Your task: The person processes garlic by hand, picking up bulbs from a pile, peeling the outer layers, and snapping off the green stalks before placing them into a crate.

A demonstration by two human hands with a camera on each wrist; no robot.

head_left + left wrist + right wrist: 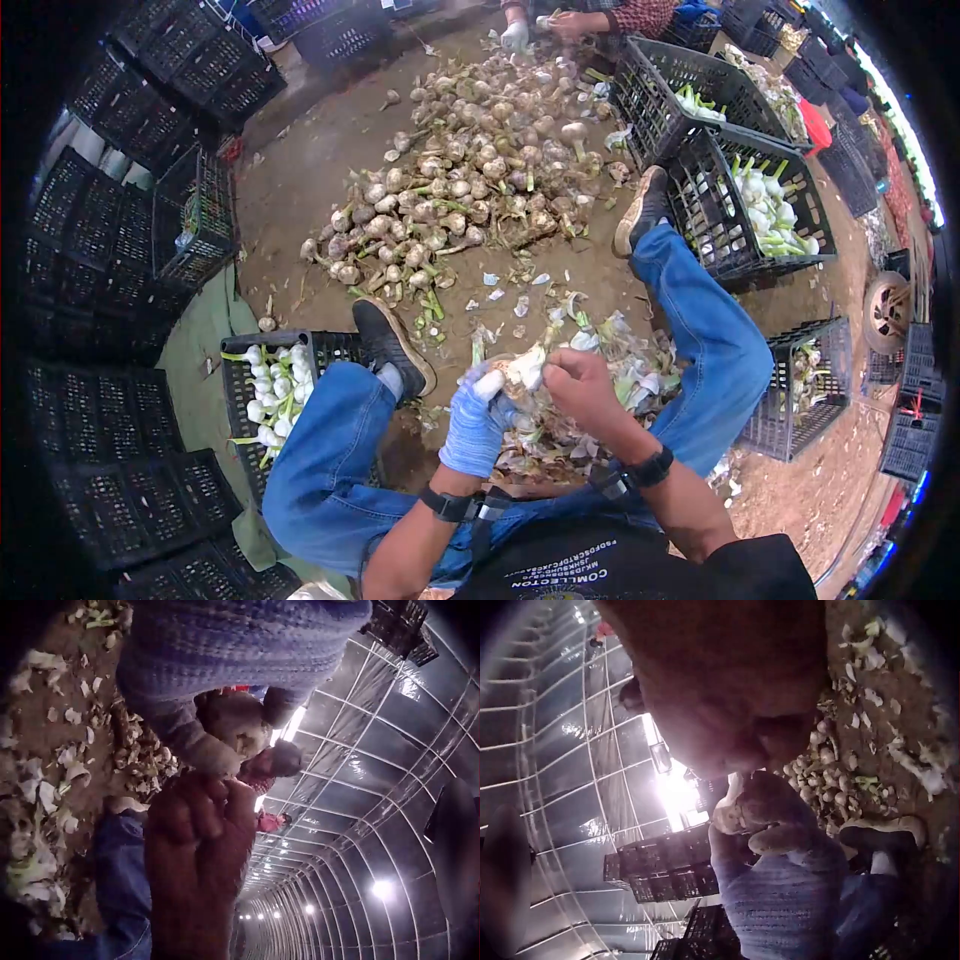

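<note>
In the head view a white garlic bulb (526, 368) sits between the two hands. My left hand (474, 425), in a blue-and-white knit glove, grips it with curled fingers and thumb. My bare right hand (585, 385) has its fingers curled at the bulb's right side, pinching its outer skin. The left wrist view shows the gloved hand (232, 667) above and the bare hand (199, 825) below, meeting at the bulb (241, 739). In the right wrist view a pale strip of skin (735, 786) runs between the bare fingertips and the glove (780, 900).
A heap of untrimmed garlic (460, 190) lies ahead on the ground. Peeled skins (630, 375) are scattered between the legs. A crate of white bulbs (318, 345) stands at left, others (700, 190) at right. Another person's gloved hand (515, 37) shows at the top; stacked black crates (100, 410) line the left.
</note>
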